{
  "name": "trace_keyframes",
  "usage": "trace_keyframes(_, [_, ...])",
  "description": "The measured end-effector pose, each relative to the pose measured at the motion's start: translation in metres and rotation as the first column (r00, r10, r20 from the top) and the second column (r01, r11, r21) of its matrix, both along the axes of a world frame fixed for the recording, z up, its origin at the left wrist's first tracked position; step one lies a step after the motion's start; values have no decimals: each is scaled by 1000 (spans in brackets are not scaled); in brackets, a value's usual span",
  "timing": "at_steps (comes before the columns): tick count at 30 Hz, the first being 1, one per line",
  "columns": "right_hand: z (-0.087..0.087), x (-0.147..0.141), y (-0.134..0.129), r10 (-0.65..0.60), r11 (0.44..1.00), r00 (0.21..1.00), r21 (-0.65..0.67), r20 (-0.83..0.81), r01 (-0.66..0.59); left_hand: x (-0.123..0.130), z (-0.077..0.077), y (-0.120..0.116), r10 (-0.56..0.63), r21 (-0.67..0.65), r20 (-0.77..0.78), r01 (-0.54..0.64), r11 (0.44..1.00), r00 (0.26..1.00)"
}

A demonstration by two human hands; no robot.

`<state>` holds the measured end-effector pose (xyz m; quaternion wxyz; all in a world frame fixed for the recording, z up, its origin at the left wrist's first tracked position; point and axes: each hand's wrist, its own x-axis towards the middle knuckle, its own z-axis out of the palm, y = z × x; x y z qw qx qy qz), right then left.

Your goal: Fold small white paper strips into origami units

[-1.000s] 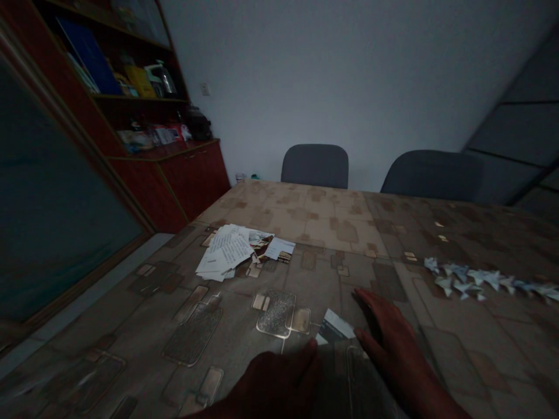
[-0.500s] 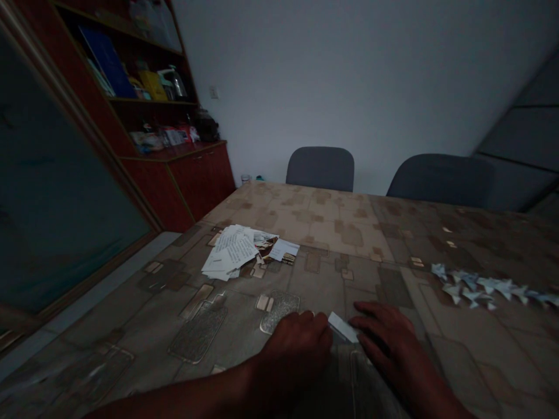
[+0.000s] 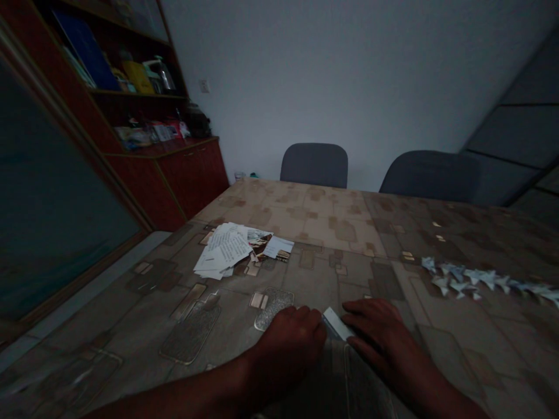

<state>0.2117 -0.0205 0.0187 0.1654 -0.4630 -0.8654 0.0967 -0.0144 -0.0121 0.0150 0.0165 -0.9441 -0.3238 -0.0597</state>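
I count two hands at the near edge of my view and one small folded paper (image 3: 337, 323) between them, lying flat on the patterned surface (image 3: 305, 203). The left hand (image 3: 293, 343) is curled, knuckles up, against the paper's left side; its fingertips are hidden from me, so I cannot tell whether it grips or only presses. The right hand (image 3: 379, 327) is partly open, fingers and thumb parted around the paper's right end and touching it.

Beyond the left hand I have one fanned pile of printed papers (image 3: 225, 250), overlapping too much for me to count the sheets; a single pale card (image 3: 279, 245) lies at its right side. Well to the right, I see a cluster of folded paper shapes (image 3: 488, 279), pointed like stars. I make out at least eight, but they crowd together and I can't fix the number.

What blocks me most is the left hand and its forearm, covering part of the surface and the paper's left side. Two grey chairs (image 3: 313, 166) stand at the far edge. Off left is one red cabinet (image 3: 192, 180), with a kettle (image 3: 166, 78) and a yellow item (image 3: 138, 77) on its shelf.
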Motion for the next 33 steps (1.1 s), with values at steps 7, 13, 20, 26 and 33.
trace_keyframes(7, [5,-7,-3,18,998,998,57,-68,-14,-1,-5,10,31,-19,140,-28,999,990])
trace_keyframes(13, [14,-22,-7,-63,998,962,-23,-265,59,1,9,8,205,-303,464,-63,951,862])
trace_keyframes(20, [7,-28,-10,-51,999,937,-3,-345,53,9,15,4,310,-457,554,-29,889,773])
trace_keyframes(26, [16,-27,-8,-104,993,927,-90,-360,76,9,17,8,449,-587,515,-80,805,730])
trace_keyframes(33, [18,-9,-2,-216,972,901,-170,-377,162,-8,19,20,556,-665,443,-158,730,703])
